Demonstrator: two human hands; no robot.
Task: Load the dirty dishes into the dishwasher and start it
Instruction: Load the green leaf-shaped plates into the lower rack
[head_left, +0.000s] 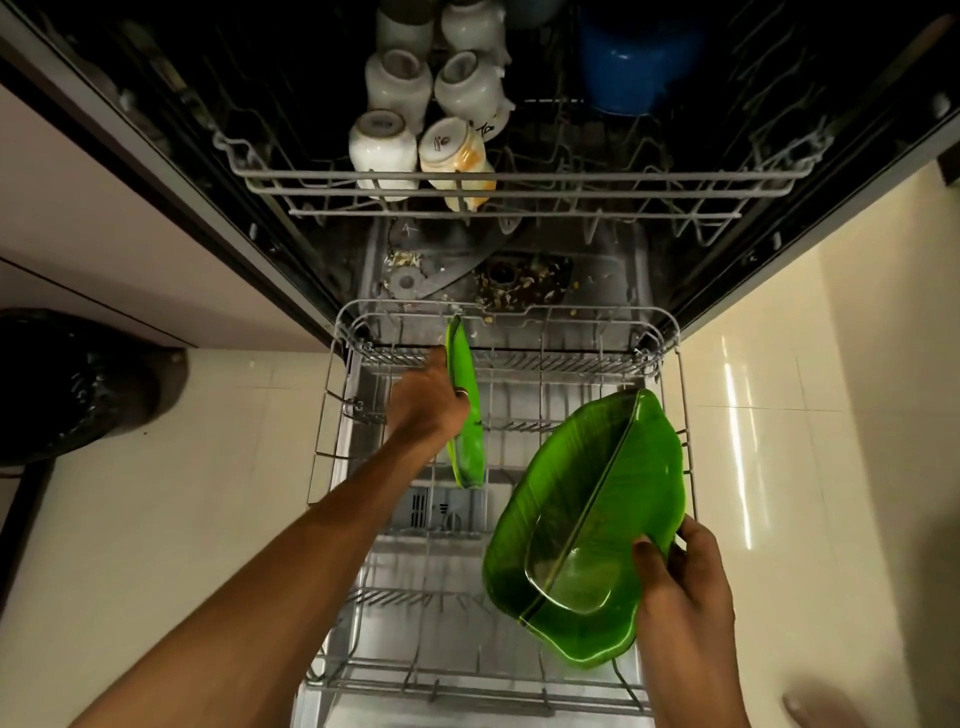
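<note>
The dishwasher stands open with its lower rack (670, 332) pulled out over the door. My left hand (423, 405) grips a green leaf-shaped plate (467, 415) that stands on edge among the tines at the rack's far left. My right hand (685, 577) holds a stack of green leaf-shaped plates (582, 509) by its near rim, tilted above the rack's right side. The upper rack (519, 179) carries several upturned white cups (382, 145) and a blue vessel (634, 67).
Food scraps lie on the dishwasher floor (519, 283) behind the lower rack. A black bin with a bag (67, 384) stands on the tiled floor at the left. Cream cabinet fronts (104, 234) flank the machine on both sides.
</note>
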